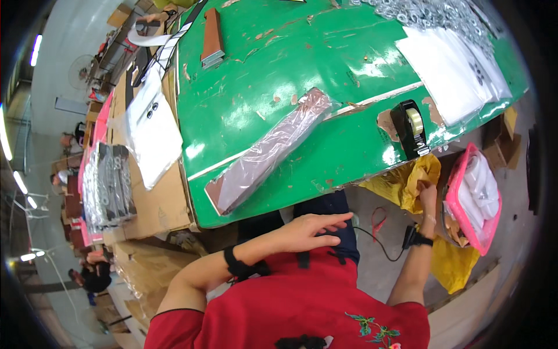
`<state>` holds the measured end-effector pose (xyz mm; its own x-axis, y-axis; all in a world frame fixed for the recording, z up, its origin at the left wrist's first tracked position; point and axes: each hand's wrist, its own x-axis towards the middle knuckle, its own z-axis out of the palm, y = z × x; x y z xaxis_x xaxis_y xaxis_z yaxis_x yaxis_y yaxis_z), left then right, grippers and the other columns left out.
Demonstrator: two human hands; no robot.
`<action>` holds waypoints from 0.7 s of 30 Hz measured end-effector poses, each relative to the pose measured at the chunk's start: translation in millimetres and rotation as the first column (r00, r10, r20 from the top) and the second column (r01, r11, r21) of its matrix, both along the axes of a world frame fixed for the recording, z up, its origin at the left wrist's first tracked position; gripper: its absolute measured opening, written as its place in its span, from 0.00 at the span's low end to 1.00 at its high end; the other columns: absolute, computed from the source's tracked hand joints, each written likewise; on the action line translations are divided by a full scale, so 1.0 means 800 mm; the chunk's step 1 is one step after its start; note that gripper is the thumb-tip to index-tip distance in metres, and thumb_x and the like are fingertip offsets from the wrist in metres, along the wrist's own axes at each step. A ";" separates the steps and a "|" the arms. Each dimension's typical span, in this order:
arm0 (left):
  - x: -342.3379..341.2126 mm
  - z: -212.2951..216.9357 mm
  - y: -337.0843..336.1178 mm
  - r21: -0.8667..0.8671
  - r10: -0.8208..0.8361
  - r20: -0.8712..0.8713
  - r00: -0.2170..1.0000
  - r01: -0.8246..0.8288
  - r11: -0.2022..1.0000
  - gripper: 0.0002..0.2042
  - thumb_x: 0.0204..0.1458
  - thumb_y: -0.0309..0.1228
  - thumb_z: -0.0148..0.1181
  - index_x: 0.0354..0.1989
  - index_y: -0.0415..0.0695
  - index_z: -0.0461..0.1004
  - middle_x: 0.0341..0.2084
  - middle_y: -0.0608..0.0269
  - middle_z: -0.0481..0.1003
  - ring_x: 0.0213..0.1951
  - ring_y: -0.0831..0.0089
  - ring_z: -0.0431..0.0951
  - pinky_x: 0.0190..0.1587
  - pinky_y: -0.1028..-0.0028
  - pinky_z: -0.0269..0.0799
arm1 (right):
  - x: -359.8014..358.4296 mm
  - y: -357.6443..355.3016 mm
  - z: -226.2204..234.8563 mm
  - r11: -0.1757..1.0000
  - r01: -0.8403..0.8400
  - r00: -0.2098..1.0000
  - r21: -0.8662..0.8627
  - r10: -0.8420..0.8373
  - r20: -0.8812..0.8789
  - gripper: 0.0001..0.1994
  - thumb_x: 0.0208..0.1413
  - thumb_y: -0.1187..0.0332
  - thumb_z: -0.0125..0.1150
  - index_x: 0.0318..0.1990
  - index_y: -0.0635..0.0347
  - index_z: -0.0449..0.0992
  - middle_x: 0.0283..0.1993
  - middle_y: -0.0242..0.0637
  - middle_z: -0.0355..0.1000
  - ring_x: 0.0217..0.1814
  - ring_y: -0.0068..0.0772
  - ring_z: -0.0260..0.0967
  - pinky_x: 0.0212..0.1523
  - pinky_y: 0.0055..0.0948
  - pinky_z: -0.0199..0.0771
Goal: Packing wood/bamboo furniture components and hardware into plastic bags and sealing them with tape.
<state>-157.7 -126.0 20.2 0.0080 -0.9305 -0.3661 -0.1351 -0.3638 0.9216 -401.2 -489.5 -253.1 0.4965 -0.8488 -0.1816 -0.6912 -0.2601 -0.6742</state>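
My left hand (311, 231) is held in front of my body, just off the near edge of the green table, with its fingers stretched out and nothing in it. My right hand (428, 196) is closed on a yellow woven sack (407, 179) beside the table's right front edge; its fingertips are partly lost in the folds. On the green tabletop (244, 110) a long brown bar in clear plastic wrap (264, 154) lies slantwise. A black tape dispenser (409, 129) with a pale roll stands near the edge, above the sack.
White plastic bags (450, 75) and a heap of metal parts (430, 14) cover the far right. A brown bar (213, 38) lies far left. Cardboard at left bears a white bag (154, 128) and bagged metal parts (107, 186). A pink-rimmed basket (491, 230) stands right.
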 end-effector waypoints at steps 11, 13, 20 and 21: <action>0.099 0.073 0.085 -0.365 0.461 0.850 0.255 -0.347 0.864 0.40 0.45 0.38 0.71 0.68 0.48 0.60 0.63 0.52 0.65 0.64 0.54 0.64 0.65 0.56 0.58 | 0.153 0.200 0.365 0.828 -0.544 0.745 0.136 0.402 0.533 0.11 0.58 0.74 0.60 0.48 0.64 0.78 0.39 0.36 0.79 0.39 0.26 0.75 0.42 0.26 0.75; 0.103 0.056 0.072 -0.386 0.431 0.896 0.104 -0.294 0.874 0.46 0.41 0.42 0.73 0.71 0.50 0.56 0.67 0.52 0.60 0.67 0.51 0.59 0.68 0.51 0.52 | 0.218 0.237 0.380 0.753 -0.636 0.588 -0.168 0.614 0.526 0.16 0.51 0.76 0.64 0.49 0.60 0.77 0.42 0.35 0.78 0.43 0.33 0.75 0.45 0.31 0.74; 0.108 0.003 0.066 -0.229 0.288 0.952 0.101 -0.387 0.893 0.52 0.39 0.45 0.73 0.72 0.45 0.49 0.67 0.49 0.58 0.67 0.52 0.59 0.67 0.48 0.49 | 0.350 0.288 0.333 0.362 -0.545 0.409 -0.756 0.902 0.137 0.20 0.45 0.74 0.65 0.50 0.53 0.76 0.56 0.37 0.73 0.59 0.40 0.68 0.60 0.41 0.65; 0.107 -0.002 0.067 -0.254 0.306 0.947 0.099 -0.354 0.900 0.52 0.39 0.45 0.73 0.72 0.45 0.49 0.67 0.49 0.58 0.67 0.52 0.59 0.67 0.48 0.49 | 0.352 0.291 0.332 0.364 -0.565 0.389 -0.740 0.909 0.149 0.20 0.46 0.74 0.64 0.51 0.53 0.76 0.57 0.37 0.72 0.60 0.39 0.67 0.61 0.41 0.65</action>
